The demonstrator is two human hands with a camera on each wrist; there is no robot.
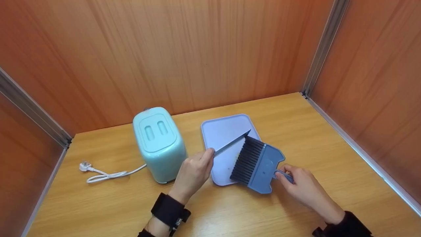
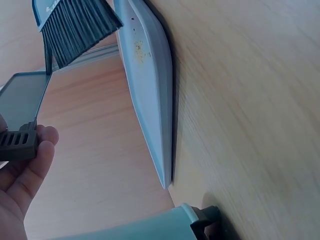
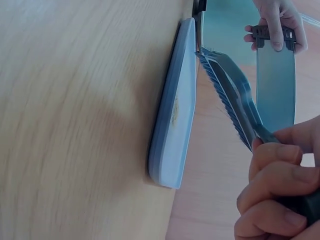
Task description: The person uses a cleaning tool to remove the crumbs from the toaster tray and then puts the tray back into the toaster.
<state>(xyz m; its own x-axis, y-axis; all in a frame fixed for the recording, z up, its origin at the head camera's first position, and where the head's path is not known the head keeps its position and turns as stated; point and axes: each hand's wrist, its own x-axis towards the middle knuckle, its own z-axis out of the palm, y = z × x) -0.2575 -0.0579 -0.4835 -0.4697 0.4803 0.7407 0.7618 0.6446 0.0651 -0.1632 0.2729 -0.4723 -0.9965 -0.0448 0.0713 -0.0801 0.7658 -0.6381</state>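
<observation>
My left hand (image 1: pixel 195 169) pinches the dark slotted end of a flat toaster crumb tray (image 3: pixel 276 82), which is tilted on edge over a pale purple tray (image 1: pixel 223 126). My right hand (image 1: pixel 302 184) grips the handle of a blue hand brush (image 1: pixel 265 168). The brush's dark bristles (image 1: pixel 247 161) point left over the purple tray, their upper corner right at the crumb tray's far end. Small brown crumbs (image 2: pixel 140 51) lie on the purple tray.
A mint-green toaster (image 1: pixel 164 161) with a lid on top stands left of the purple tray. Its white cord (image 1: pixel 108 176) and plug (image 1: pixel 85 166) lie on the wooden table (image 1: pixel 108 204). Wood-patterned panels (image 1: pixel 204 59) enclose the back and both sides.
</observation>
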